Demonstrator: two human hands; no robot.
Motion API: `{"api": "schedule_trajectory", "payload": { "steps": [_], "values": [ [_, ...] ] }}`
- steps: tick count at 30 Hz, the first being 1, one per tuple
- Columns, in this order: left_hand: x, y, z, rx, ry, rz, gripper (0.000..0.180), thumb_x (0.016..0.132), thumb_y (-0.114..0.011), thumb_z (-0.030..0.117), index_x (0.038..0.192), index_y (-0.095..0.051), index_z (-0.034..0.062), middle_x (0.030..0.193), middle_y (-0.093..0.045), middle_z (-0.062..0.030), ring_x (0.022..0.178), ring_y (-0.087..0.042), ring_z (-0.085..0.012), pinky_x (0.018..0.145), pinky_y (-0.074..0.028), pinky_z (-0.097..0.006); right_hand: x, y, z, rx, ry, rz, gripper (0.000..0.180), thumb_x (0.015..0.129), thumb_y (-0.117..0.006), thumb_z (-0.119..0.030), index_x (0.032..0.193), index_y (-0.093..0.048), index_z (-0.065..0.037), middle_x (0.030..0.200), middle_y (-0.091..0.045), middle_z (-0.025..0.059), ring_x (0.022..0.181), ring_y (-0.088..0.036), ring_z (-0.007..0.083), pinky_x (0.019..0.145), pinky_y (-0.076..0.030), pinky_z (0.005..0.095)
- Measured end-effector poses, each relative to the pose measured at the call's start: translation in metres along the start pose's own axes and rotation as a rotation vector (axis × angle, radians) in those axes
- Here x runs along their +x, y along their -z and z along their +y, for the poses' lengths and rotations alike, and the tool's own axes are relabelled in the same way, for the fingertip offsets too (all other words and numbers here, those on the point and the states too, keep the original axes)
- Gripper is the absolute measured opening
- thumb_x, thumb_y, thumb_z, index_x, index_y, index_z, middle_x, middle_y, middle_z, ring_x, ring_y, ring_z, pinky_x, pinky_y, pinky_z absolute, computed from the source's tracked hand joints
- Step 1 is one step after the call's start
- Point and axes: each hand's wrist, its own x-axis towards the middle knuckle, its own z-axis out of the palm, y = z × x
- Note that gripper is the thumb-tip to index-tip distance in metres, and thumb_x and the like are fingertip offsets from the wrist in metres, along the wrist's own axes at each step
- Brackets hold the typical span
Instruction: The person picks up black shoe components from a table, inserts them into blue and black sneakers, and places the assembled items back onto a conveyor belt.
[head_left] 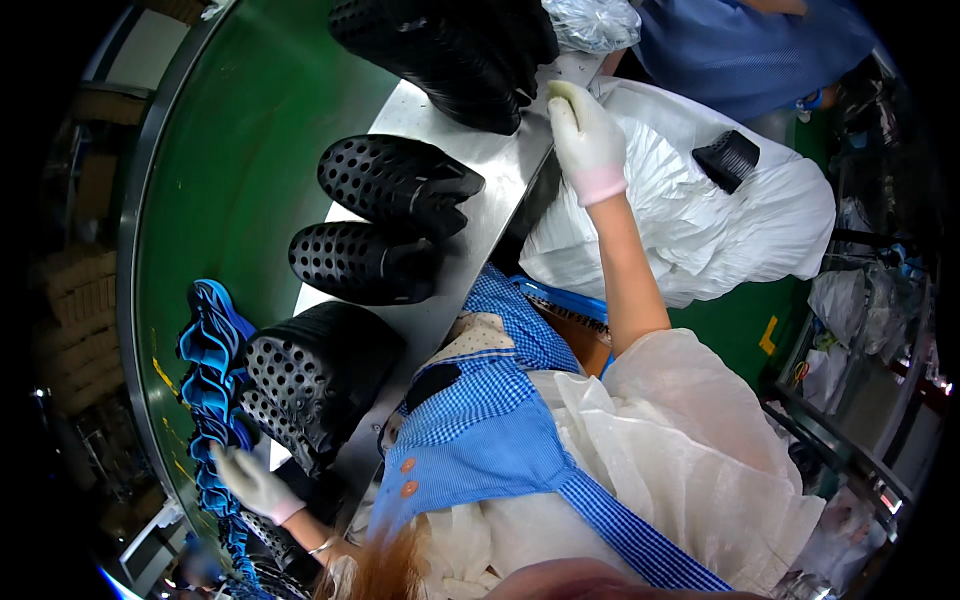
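Note:
My left hand (pixel 252 484), in a white glove, reaches to a row of blue-and-black shoes (pixel 212 365) on the green belt. Its fingers are stretched out against the shoes, with no firm grip showing. Beside it, on the metal shelf, lies a nested stack of black perforated shoe-shaped plastic inserts (pixel 325 375). My right hand (pixel 588 140), gloved too, hangs by the shelf's edge near a taller stack of black inserts (pixel 450 55). Its fingers are slightly bent and apart, with nothing visible in them. Two smaller groups of inserts (pixel 395 180) lie between the stacks.
The metal shelf (pixel 505 180) runs along the green conveyor belt (pixel 260 130). A large white plastic sack (pixel 690 230) stands to the right, with one black insert (pixel 727 160) on it. A person in blue clothing (pixel 750 50) is at the far right. Clear plastic bags (pixel 595 22) lie beyond the shelf.

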Motion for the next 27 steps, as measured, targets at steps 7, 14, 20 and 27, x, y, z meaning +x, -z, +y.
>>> {"api": "schedule_trajectory", "payload": {
  "steps": [7, 14, 20, 27],
  "values": [
    [0.137, 0.024, 0.187, -0.094, -0.487, -0.048, 0.045, 0.098, -0.046, 0.015, 0.140, -0.041, -0.0024, 0.140, -0.042, -0.0185, 0.126, -0.047, -0.0292, 0.106, -0.039, -0.040, 0.014, -0.033, 0.043, 0.095, -0.046, -0.019, 0.034, 0.087, -0.053, -0.021, 0.118, -0.060, -0.009, 0.112, -0.064, 0.0158, 0.105, -0.060, 0.0331, 0.091, -0.047, 0.0395],
    [0.199, -0.062, 0.369, -0.092, -1.239, -0.241, 0.052, 0.095, -0.045, 0.021, 0.138, -0.041, -0.0063, 0.145, -0.039, -0.0199, 0.134, -0.039, -0.0325, 0.111, -0.032, -0.043, 0.019, -0.034, 0.033, 0.106, -0.012, -0.045, 0.033, 0.082, -0.057, -0.020, 0.111, -0.063, -0.006, 0.105, -0.064, 0.0150, 0.100, -0.060, 0.0339, 0.087, -0.047, 0.0427],
    [0.225, -0.132, 0.446, -0.537, -1.346, -0.595, 0.059, 0.100, -0.037, 0.033, 0.145, -0.030, -0.0047, 0.147, -0.037, -0.0207, 0.136, -0.038, -0.0291, 0.112, -0.031, -0.039, 0.017, -0.044, 0.038, 0.114, 0.066, -0.060, 0.027, 0.083, -0.058, -0.016, 0.108, -0.064, -0.006, 0.099, -0.065, 0.0138, 0.095, -0.061, 0.0326, 0.083, -0.048, 0.0404],
    [0.241, -0.169, 0.473, -0.447, -1.619, -0.540, 0.049, 0.098, -0.041, 0.013, 0.143, -0.032, -0.0057, 0.140, -0.045, -0.0222, 0.127, -0.048, -0.0289, 0.108, -0.038, -0.037, 0.013, -0.040, 0.046, 0.094, 0.139, 0.007, 0.030, 0.075, -0.064, -0.007, 0.105, -0.065, -0.008, 0.100, -0.064, 0.0093, 0.091, -0.061, 0.0303, 0.080, -0.050, 0.0383]
  ]
}}
